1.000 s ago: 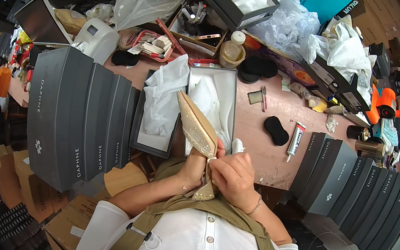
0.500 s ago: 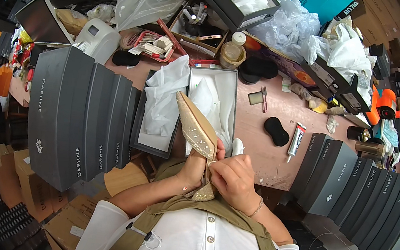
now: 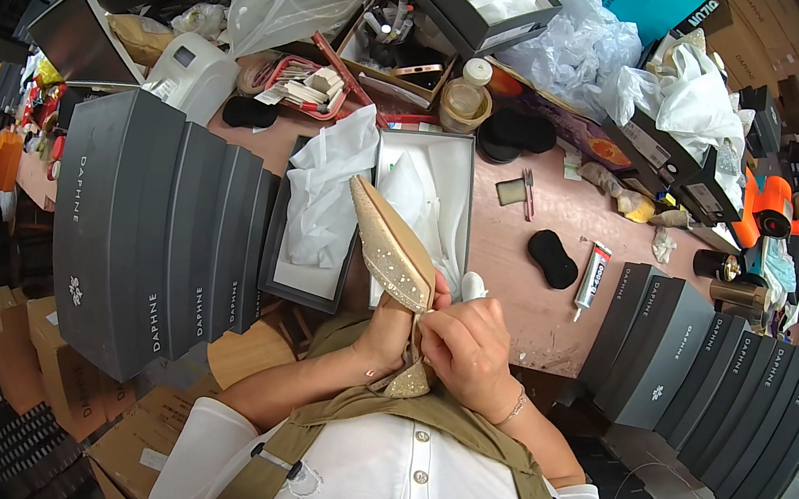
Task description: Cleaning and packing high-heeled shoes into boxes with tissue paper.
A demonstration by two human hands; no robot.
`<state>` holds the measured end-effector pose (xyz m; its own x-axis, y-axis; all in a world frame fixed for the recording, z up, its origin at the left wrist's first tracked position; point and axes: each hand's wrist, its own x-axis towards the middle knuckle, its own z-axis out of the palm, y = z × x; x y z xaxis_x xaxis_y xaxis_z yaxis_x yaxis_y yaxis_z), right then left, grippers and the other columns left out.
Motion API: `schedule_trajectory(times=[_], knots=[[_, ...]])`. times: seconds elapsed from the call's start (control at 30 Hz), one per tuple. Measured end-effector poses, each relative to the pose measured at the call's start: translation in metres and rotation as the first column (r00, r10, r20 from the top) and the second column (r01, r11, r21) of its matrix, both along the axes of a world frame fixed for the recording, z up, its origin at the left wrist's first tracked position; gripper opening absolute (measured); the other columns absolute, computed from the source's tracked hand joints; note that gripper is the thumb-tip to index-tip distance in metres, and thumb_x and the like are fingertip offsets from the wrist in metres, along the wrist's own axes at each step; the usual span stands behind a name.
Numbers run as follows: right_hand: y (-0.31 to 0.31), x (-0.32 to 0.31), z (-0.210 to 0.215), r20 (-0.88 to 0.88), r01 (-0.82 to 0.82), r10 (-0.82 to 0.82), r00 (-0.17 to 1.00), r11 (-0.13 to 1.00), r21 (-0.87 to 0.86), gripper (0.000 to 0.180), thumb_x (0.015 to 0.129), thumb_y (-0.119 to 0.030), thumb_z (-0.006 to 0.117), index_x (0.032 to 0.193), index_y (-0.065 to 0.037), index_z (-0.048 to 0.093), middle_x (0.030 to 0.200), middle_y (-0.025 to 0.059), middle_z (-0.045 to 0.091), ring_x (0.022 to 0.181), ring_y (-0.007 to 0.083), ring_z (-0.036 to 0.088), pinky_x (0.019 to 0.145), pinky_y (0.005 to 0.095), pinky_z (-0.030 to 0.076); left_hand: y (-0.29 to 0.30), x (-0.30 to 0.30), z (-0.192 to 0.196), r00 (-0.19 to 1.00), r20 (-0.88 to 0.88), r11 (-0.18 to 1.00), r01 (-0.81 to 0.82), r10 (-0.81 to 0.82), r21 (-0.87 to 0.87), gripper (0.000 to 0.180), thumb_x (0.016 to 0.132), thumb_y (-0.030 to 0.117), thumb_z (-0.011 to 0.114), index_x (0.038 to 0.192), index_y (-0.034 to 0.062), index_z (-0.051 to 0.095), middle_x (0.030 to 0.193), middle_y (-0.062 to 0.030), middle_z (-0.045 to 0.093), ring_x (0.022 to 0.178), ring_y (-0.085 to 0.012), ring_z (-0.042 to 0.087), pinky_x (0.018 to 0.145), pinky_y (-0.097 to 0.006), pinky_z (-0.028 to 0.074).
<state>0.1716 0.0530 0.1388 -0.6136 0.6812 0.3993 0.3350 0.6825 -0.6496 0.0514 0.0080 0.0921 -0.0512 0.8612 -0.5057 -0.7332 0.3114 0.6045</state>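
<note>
A gold shoe (image 3: 389, 253) with a pointed toe and glittering stones is tilted in front of my body, its toe pointing up and to the left, its tan sole to the right. My left hand (image 3: 391, 332) is closed around it from below, with fingertips showing behind its right side. A glittery gold part (image 3: 405, 382) hangs down near my lap. My right hand (image 3: 469, 350) is closed, thumb and finger pinched against the shoe's middle; what lies between them is hidden. Just beyond that hand a white rounded object (image 3: 473, 286) sticks out, perhaps held in it.
An open shoebox (image 3: 469, 188) with white tissue and its lid (image 3: 342, 287) lie ahead. Dark shoeboxes stand in rows at left (image 3: 117, 212) and right (image 3: 669, 351). A glue tube (image 3: 594, 275), black pad (image 3: 551, 260) and small brush (image 3: 529, 196) lie on the pink table (image 3: 548, 345).
My right hand and the white object beyond it have shifted slightly up and to the left. The shoe stays in my left hand at nearly the same tilt.
</note>
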Motion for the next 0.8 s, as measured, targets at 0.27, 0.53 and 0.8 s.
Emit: schedule_trajectory(times=[0.27, 0.53, 0.8], knots=[[0.008, 0.011, 0.009, -0.005, -0.014, 0.013, 1.000, 0.939, -0.343, 0.015, 0.074, -0.004, 0.069, 0.087, -0.004, 0.062, 0.076, 0.0072, 0.061, 0.070, 0.0229, 0.058, 0.067, 0.0327, 0.040, -0.001, -0.003, -0.003, 0.994, 0.104, 1.000, 0.017, -0.015, -0.019, 0.027, 0.096, 0.031, 0.045, 0.100, 0.0045, 0.051, 0.086, -0.0031, 0.055, 0.076, -0.0092, 0.053, 0.069, -0.022, 0.045], [0.011, 0.000, 0.016, 0.043, 0.044, -0.027, 0.999, 0.872, -0.488, 0.011, 0.074, -0.005, 0.069, 0.083, -0.002, 0.063, 0.079, 0.0101, 0.065, 0.071, 0.0248, 0.060, 0.071, 0.0332, 0.047, -0.001, -0.001, -0.002, 0.996, 0.082, 0.998, 0.020, -0.024, 0.053, 0.026, 0.098, 0.027, 0.041, 0.102, 0.0038, 0.051, 0.092, -0.0039, 0.053, 0.082, -0.0111, 0.054, 0.072, -0.024, 0.047], [0.016, -0.002, 0.017, 0.105, 0.028, 0.042, 0.994, 0.803, -0.596, 0.011, 0.073, -0.004, 0.065, 0.081, 0.001, 0.061, 0.072, 0.0127, 0.062, 0.063, 0.0221, 0.062, 0.061, 0.0302, 0.049, -0.006, 0.002, -0.002, 1.000, -0.020, 0.998, 0.014, -0.013, 0.058, 0.026, 0.099, 0.027, 0.040, 0.103, 0.0036, 0.050, 0.093, -0.0048, 0.053, 0.084, -0.0119, 0.054, 0.072, -0.025, 0.047]])
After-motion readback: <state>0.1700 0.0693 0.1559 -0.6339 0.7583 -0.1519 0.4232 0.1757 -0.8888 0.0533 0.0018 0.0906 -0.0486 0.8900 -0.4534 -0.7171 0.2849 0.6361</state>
